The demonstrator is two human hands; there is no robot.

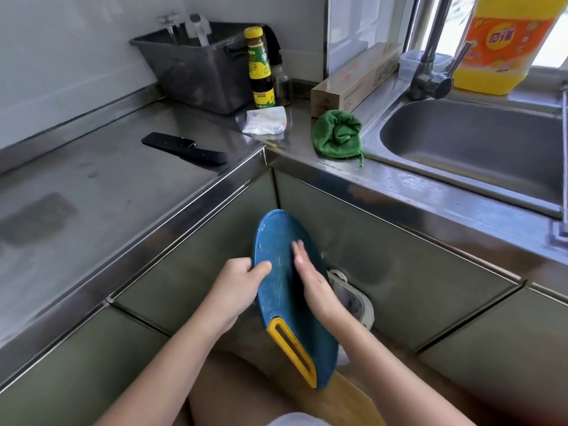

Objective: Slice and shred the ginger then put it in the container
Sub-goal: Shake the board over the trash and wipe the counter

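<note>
A blue cutting board (pixel 278 290) with a yellow handle slot is tilted steeply below the counter edge, over a bin lined with a bag (pixel 353 299). My left hand (pixel 238 281) grips the board's left edge, thumb on its face. My right hand (pixel 310 278) lies flat on the board's face with straight fingers. A tiny yellow speck sticks to the board near its upper left. A black knife (pixel 184 148) lies on the steel counter (pixel 92 179). No ginger pieces or container for it show clearly.
At the back stand a dark plastic tub (pixel 199 66), a sauce bottle (pixel 261 69), a crumpled plastic packet (pixel 266 120), a long cardboard box (pixel 353 81) and a green cloth (pixel 338 133). A sink (pixel 473 149) with tap and a yellow detergent jug (pixel 504 44) are at right.
</note>
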